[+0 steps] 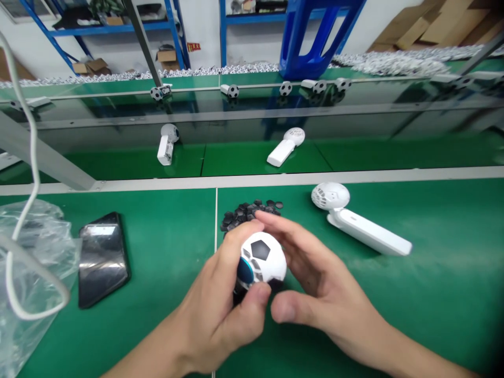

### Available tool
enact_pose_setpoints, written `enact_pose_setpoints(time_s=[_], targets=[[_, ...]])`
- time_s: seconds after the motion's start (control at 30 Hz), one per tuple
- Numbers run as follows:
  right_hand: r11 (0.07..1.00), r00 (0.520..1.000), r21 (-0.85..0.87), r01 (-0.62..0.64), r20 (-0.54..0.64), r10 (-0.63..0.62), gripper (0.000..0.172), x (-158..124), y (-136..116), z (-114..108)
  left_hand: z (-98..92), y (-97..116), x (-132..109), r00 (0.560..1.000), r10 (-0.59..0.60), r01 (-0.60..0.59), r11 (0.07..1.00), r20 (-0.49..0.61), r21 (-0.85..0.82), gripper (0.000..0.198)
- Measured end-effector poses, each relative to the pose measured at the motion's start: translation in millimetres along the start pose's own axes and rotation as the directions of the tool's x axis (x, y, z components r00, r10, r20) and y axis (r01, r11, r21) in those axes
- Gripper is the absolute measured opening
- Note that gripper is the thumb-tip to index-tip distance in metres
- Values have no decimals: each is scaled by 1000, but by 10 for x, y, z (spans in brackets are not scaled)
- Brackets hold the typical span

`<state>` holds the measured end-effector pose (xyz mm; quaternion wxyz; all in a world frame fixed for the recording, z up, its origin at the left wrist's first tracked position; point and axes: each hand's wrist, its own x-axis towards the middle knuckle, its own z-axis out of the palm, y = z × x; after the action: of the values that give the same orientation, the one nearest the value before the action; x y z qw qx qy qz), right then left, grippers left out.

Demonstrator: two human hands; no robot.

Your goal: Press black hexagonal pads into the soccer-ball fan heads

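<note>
Looking down from the head camera, I have a football-shaped fan head (pixel 264 257) in both hands, lifted just above the green counter (pixel 433 294) near its middle seam. My left hand (pixel 214 310) has its grip clamped on it. The fingers curl round the left side, where a blue ring and white slats show, and the thumb presses up from the near side. My right hand (pixel 315 273) closes on it from the right more loosely. Its straight fingers lie across the top and far side of the shell, and its thumb sits low at the front, almost meeting my left thumb. One black pentagon patch faces up at me between the fingers. I cannot tell what the dark part under the shell is.

Just beyond my fingertips a pile of small black patches (pixel 246 212) lies on the counter. To the right of it, well clear of my hands, a plain white handheld fan (pixel 362 226) lies on its side with its handle pointing right.

On the left, a black phone (pixel 102 257) lies flat with its screen up. Beside it is a crumpled clear plastic bag (pixel 27 273), and a white cable (pixel 23 220) loops over the bag.

Past the counter's grey edge, two more white fans (pixel 285 146) lie on the green belt (pixel 354 152). Further back, several football-headed fans (pixel 233 91) rest on a higher strip.
</note>
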<state>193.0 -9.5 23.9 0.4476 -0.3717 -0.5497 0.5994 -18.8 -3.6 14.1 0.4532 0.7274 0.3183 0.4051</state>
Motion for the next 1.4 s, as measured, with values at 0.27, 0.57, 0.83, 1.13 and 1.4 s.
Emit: enact_pose_setpoints(time_s=[0.27, 0.57, 0.83, 1.13, 1.4], targets=[[988, 993, 113, -107, -29, 111, 57, -24, -68, 101, 82, -11, -93, 999, 31, -31, 1000, -36, -2, 66], [994, 998, 99, -36, -39, 40, 64, -58, -46, 132, 196, -110, -188, 981, 129, -104, 981, -146, 162, 76], [759, 987, -639, 123, -2, -162, 31, 425, 115, -588, -45, 133, 43, 878, -472, 398, 812, -80, -427, 68], [507, 972, -857, 92, -33, -232, 24, 545, 374, -805, 46, 135, 131, 804, -595, 482, 658, -7, -578, 68], [645, 937, -746, 165, -85, -338, 18, 428, 228, -621, 5, 23, 82, 878, -389, 315, 909, -279, -274, 54]])
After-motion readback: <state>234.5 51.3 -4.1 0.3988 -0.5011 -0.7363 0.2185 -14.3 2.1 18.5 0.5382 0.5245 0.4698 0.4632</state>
